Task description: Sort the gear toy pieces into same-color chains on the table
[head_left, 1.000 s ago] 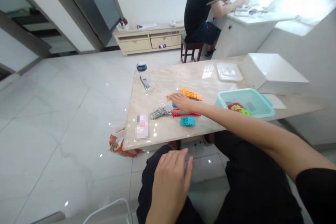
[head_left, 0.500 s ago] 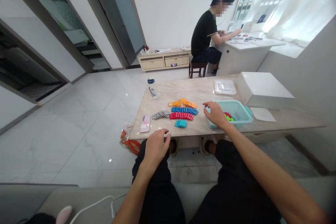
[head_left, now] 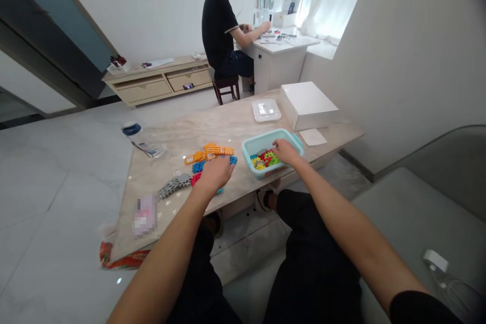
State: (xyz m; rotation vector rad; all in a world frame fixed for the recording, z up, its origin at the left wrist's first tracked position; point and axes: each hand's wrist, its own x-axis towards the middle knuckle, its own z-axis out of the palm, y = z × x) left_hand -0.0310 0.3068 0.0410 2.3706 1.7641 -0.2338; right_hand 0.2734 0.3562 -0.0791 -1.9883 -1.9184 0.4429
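My right hand [head_left: 286,152] is at the right part of a light teal plastic bin [head_left: 253,140], its curled fingers slightly apart over the inside, with nothing visible in them. Red, yellow, green and grey gear-like plastic pieces [head_left: 268,158] lie in the bin. My left hand [head_left: 216,176] hangs over the sorted pieces on the table, its back to me and its fingertips mostly hidden. Around it are orange pieces [head_left: 210,151], blue pieces [head_left: 198,167], and red pieces [head_left: 195,178] partly covered by the hand. Grey pieces [head_left: 174,186] lie to its left.
A water bottle [head_left: 142,140] and a pink phone-like object [head_left: 145,216] are on the table's left side. Behind the bin are a clear plastic box [head_left: 266,110], a white box [head_left: 308,104] and a white sheet [head_left: 313,137]. Another person [head_left: 224,25] sits at a far desk.
My view has turned right. My left hand has risen from beside my knee to over the coloured pieces. My right hand has moved from the bin's left rim to its right part.
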